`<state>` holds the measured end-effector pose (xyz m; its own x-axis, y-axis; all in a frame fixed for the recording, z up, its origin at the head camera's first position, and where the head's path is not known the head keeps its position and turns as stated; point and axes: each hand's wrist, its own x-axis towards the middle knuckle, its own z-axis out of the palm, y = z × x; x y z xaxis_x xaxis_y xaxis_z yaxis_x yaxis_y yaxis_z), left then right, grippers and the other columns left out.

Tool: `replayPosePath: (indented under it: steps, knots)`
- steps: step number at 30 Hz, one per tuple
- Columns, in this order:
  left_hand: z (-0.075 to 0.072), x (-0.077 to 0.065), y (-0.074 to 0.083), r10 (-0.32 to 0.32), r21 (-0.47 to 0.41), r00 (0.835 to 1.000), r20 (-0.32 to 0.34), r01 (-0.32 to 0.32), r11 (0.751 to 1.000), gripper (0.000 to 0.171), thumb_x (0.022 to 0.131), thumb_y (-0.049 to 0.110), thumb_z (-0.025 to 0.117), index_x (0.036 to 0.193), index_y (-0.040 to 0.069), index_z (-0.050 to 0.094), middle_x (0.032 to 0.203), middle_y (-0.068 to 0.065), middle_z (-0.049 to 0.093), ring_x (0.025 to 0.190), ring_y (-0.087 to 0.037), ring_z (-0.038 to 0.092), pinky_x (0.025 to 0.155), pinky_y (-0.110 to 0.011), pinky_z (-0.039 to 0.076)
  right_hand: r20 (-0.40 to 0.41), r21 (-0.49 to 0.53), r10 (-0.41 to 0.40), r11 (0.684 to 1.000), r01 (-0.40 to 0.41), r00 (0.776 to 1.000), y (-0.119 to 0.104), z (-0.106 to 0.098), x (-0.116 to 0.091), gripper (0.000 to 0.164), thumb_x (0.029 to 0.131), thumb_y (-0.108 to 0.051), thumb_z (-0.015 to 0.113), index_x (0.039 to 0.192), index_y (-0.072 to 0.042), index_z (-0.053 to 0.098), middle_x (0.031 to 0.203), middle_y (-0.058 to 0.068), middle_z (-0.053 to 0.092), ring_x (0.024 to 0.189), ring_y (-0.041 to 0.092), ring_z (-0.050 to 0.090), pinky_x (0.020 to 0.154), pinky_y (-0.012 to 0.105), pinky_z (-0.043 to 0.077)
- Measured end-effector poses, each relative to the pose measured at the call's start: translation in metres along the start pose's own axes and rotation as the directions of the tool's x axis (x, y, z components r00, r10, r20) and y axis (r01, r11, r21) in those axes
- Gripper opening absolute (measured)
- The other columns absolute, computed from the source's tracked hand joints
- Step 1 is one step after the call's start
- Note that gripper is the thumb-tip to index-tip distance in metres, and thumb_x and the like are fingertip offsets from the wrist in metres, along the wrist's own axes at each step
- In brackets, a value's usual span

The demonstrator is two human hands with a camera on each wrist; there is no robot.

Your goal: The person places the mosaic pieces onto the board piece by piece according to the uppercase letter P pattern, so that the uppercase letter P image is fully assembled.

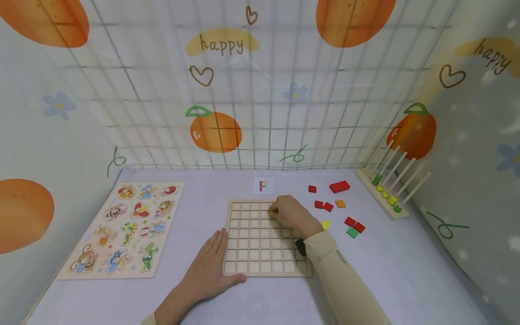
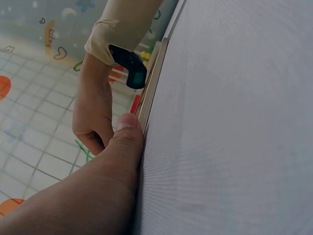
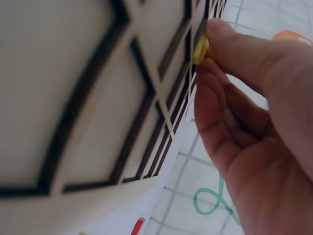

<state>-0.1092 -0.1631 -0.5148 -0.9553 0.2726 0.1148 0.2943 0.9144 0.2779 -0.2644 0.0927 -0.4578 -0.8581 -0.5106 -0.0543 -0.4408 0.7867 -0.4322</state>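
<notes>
A wooden grid board with square cells lies on the table. My right hand is over its far part and pinches a small yellow tile between thumb and fingertips, right at the grid in the right wrist view. My left hand lies flat with straight fingers along the board's left edge, its thumb against the near edge. Just beyond the board is a small pattern card with coloured squares. Red tiles, an orange tile, a green tile and a yellow tile lie to the right.
On the left lies an insect puzzle board. A red block is at the back right, near a wooden stand with upright pegs and green and yellow beads. A patterned curtain hangs behind the table.
</notes>
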Motion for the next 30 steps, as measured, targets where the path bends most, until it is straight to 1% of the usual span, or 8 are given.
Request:
replayPosePath:
  steps: [2, 4, 7, 10, 11, 15, 23, 30]
  knots:
    - [0.0, 0.0, 0.0, 0.002, 0.001, 1.0, -0.003, -0.002, 1.0, 0.134, 0.073, 0.093, 0.053, 0.162, -0.001, 0.018, 0.169, -0.018, 0.023, 0.158, -0.033, 0.022, 0.127, -0.048, 0.026, -0.006, 0.003, 0.003, 1.0, -0.003, 1.0, 0.001, -0.001, -0.001, 0.008, 0.094, -0.015, 0.074, 0.089, -0.018, 0.08, 0.086, -0.005, 0.072, 0.08, 0.013, 0.054, 0.078, 0.03, 0.049]
    - [0.0, 0.0, 0.0, 0.005, 0.002, 1.0, -0.003, -0.005, 1.0, 0.134, 0.073, 0.094, 0.053, 0.162, -0.001, 0.018, 0.169, -0.018, 0.023, 0.158, -0.033, 0.022, 0.127, -0.048, 0.026, -0.003, 0.008, 0.004, 1.0, -0.004, 1.0, 0.001, -0.002, -0.002, 0.006, 0.095, -0.018, 0.074, 0.093, -0.016, 0.08, 0.095, -0.002, 0.076, 0.086, 0.015, 0.059, 0.082, 0.033, 0.052]
    - [0.001, 0.001, 0.0, 0.004, 0.0, 1.0, -0.002, -0.004, 1.0, 0.134, 0.073, 0.094, 0.052, 0.162, 0.0, 0.018, 0.169, -0.017, 0.023, 0.158, -0.033, 0.022, 0.127, -0.047, 0.026, -0.01, 0.043, 0.04, 0.998, -0.04, 0.999, 0.002, -0.006, -0.004, 0.019, 0.094, -0.02, 0.075, 0.111, -0.012, 0.08, 0.113, 0.001, 0.076, 0.1, 0.016, 0.066, 0.091, 0.035, 0.056]
    - [0.001, 0.002, 0.0, -0.001, -0.006, 1.0, -0.004, 0.001, 1.0, 0.135, 0.072, 0.094, 0.053, 0.162, 0.0, 0.018, 0.17, -0.017, 0.022, 0.158, -0.032, 0.021, 0.127, -0.047, 0.026, -0.011, 0.091, 0.096, 0.991, -0.095, 0.995, 0.003, -0.013, -0.008, 0.033, 0.094, -0.022, 0.075, 0.125, -0.009, 0.074, 0.119, 0.004, 0.074, 0.108, 0.019, 0.066, 0.095, 0.038, 0.057]
    - [0.001, 0.002, 0.0, -0.002, -0.006, 1.0, -0.004, 0.002, 1.0, 0.135, 0.072, 0.094, 0.053, 0.162, 0.0, 0.018, 0.17, -0.017, 0.023, 0.158, -0.032, 0.021, 0.127, -0.046, 0.026, -0.014, 0.11, 0.118, 0.987, -0.116, 0.993, 0.004, -0.015, -0.01, 0.037, 0.094, -0.023, 0.075, 0.128, -0.009, 0.072, 0.119, 0.004, 0.073, 0.108, 0.019, 0.066, 0.095, 0.038, 0.057]
    - [0.001, 0.001, 0.0, -0.002, -0.012, 1.0, -0.006, 0.002, 1.0, 0.135, 0.072, 0.094, 0.054, 0.162, -0.001, 0.02, 0.169, -0.017, 0.024, 0.158, -0.033, 0.022, 0.126, -0.047, 0.026, -0.034, 0.121, 0.166, 0.98, -0.161, 0.986, 0.012, -0.026, -0.019, 0.04, 0.095, -0.024, 0.075, 0.131, -0.008, 0.07, 0.114, 0.004, 0.07, 0.102, 0.019, 0.063, 0.092, 0.037, 0.058]
    - [0.002, 0.001, 0.0, 0.001, -0.006, 1.0, -0.005, -0.001, 1.0, 0.135, 0.072, 0.094, 0.054, 0.161, -0.001, 0.02, 0.169, -0.018, 0.024, 0.157, -0.034, 0.022, 0.126, -0.048, 0.026, -0.125, 0.066, 0.135, 0.99, -0.128, 0.983, 0.047, -0.047, -0.04, 0.039, 0.095, -0.021, 0.073, 0.129, -0.003, 0.07, 0.106, 0.011, 0.069, 0.095, 0.023, 0.06, 0.087, 0.04, 0.055]
    - [0.0, 0.001, 0.0, 0.001, -0.009, 1.0, 0.007, -0.001, 1.0, 0.134, 0.073, 0.094, 0.053, 0.162, -0.001, 0.018, 0.169, -0.018, 0.023, 0.158, -0.034, 0.021, 0.127, -0.048, 0.026, -0.199, 0.087, 0.213, 0.976, -0.2, 0.957, 0.083, -0.057, -0.063, 0.04, 0.092, -0.022, 0.077, 0.128, -0.004, 0.071, 0.094, 0.008, 0.064, 0.086, 0.021, 0.056, 0.074, 0.032, 0.049]
